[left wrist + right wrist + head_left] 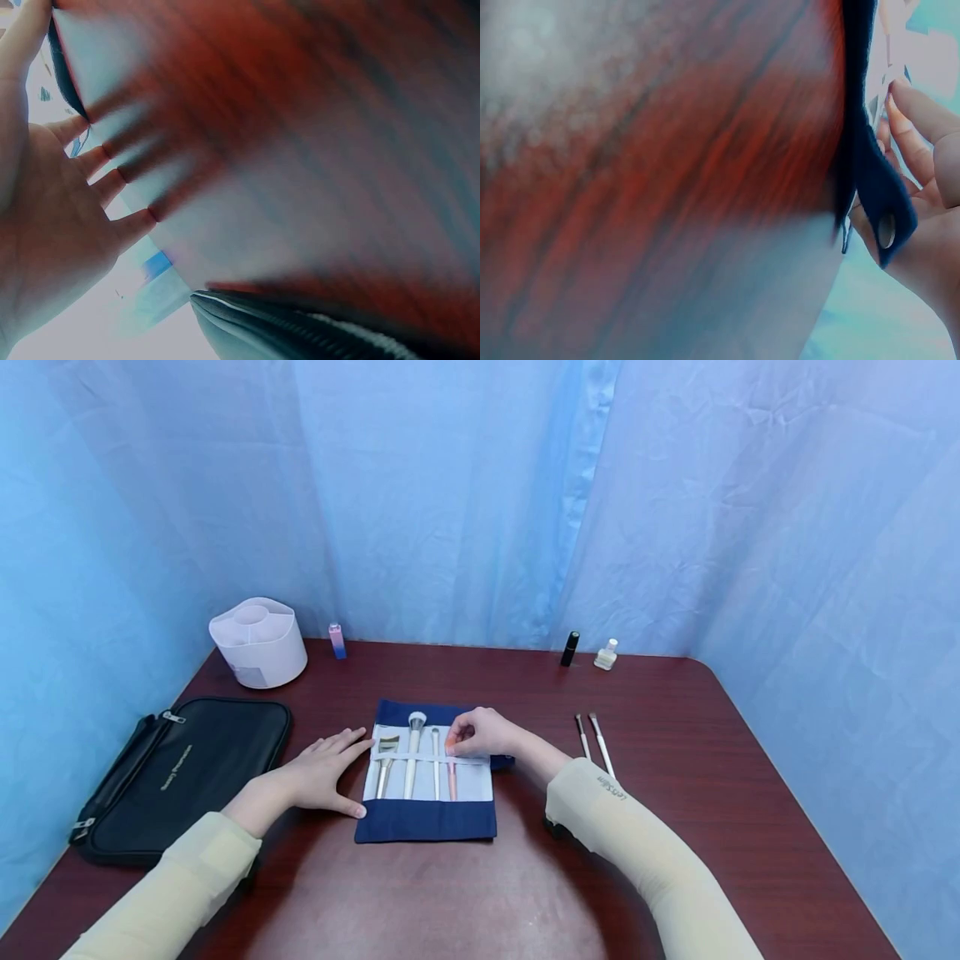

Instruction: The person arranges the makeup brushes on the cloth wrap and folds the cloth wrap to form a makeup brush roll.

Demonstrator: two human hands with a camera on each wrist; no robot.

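Observation:
A navy and pale-grey fabric brush roll (425, 823) lies spread on the table. Under its pale strap are a wide flat brush (386, 764), a thick white brush (412, 760), a thin white brush (436, 772) and a pink-handled brush (452, 783). With thumb and fingers, my right hand (482, 732) pinches the top of the pink-handled brush, hiding its head. My left hand (318, 774) rests with fingers spread at the roll's left edge. In the right wrist view, a navy tab (887, 214) with a metal snap sticks out beside the right hand.
Two more brushes (597, 743) lie right of the roll, partly behind the right forearm. A black zip case (217, 768) sits left. Along the back stand a white divided holder (262, 647), a pink-blue tube (337, 642), a black tube (570, 649) and a small bottle (606, 656).

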